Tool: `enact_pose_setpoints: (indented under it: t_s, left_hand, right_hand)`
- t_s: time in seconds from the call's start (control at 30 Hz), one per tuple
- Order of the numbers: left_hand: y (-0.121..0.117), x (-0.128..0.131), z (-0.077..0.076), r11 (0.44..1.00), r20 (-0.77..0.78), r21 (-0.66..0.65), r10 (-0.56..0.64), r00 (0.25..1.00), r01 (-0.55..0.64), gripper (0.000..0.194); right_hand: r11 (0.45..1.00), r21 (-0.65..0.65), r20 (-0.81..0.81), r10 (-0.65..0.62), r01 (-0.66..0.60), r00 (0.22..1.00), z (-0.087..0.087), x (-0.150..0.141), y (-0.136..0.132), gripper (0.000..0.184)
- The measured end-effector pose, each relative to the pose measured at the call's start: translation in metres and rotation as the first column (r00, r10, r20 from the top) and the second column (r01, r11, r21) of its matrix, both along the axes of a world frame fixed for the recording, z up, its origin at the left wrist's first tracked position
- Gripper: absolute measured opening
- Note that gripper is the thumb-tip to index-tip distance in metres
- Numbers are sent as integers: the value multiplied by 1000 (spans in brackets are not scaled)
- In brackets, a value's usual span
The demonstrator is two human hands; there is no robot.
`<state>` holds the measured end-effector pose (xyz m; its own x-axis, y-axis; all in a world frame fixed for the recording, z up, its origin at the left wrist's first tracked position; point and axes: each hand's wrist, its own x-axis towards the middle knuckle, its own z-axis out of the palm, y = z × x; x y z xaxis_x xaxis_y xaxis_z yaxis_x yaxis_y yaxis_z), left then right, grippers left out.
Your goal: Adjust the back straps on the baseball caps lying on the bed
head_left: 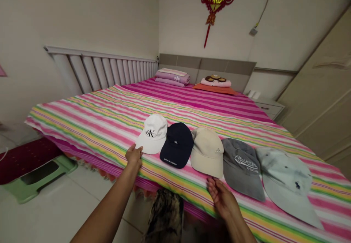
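Observation:
Several baseball caps lie in a row along the near edge of the bed. My left hand (134, 156) is closed at the brim of the white cap (155, 133) with black "CK" lettering. To its right is a navy cap (177, 142) with small white text on the brim. The beige cap (208, 149) is in the middle. My right hand (221, 197) is just below its brim, palm turned up, fingers loosely apart and holding nothing. Farther right are a grey cap (241, 169) with white lettering and a pale, stained cap (287, 180) with a small dark emblem.
A striped sheet (90, 115) covers the bed. Folded bedding (172, 77) and a pillow stack (215, 82) sit by the headboard (189, 62). A white rail (104, 67) runs along the left. A green stool (41, 177) stands on the tiled floor; a nightstand (270, 107) is at right.

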<state>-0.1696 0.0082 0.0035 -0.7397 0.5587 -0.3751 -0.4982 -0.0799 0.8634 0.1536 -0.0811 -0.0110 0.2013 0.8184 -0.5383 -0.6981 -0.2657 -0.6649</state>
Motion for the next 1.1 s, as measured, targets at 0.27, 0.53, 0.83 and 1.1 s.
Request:
enact_pose_setpoints:
  t_s: [0.27,0.53,0.83,1.1]
  left_hand:
    - [0,-1,-1,1000,-29,-10,-17,999,17,45]
    - [-2,-2,-2,998,-66,8,-61,996,61,43]
    - [-73,42,-37,985,-225,27,-159,961,170,48]
    - [-153,108,-22,687,-984,-177,-135,-116,705,31]
  right_hand:
    - [1000,15,15,4,-4,1000,-2,0,1,15]
    - [999,29,45,13,-15,999,-2,-1,-1,13]
    - [993,71,161,85,-98,983,-10,-18,-23,29]
    - [834,366,833,-96,-412,545,25,-30,-71,15]
